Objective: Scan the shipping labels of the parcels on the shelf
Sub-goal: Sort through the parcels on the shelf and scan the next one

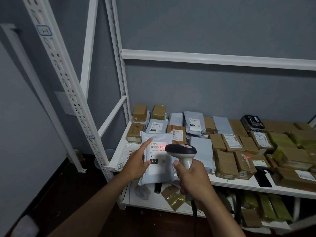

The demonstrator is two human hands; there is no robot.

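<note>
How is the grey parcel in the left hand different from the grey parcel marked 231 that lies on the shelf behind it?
The held grey parcel is lifted off the shelf, gripped by the left hand; the 231 parcel lies flat among other parcels. The scanner in the right hand throws a red line on the held parcel's barcode; none falls on the 231 parcel. The held parcel's black box reads 010, the other's 231. Both are grey bags with white labels.

label (158, 157): right edge behind scanner (183, 152); small print unreadable
scanner cable (195, 218): cut off at bottom edge
lower shelf (147, 205): mostly behind right hand (193, 178)
</note>
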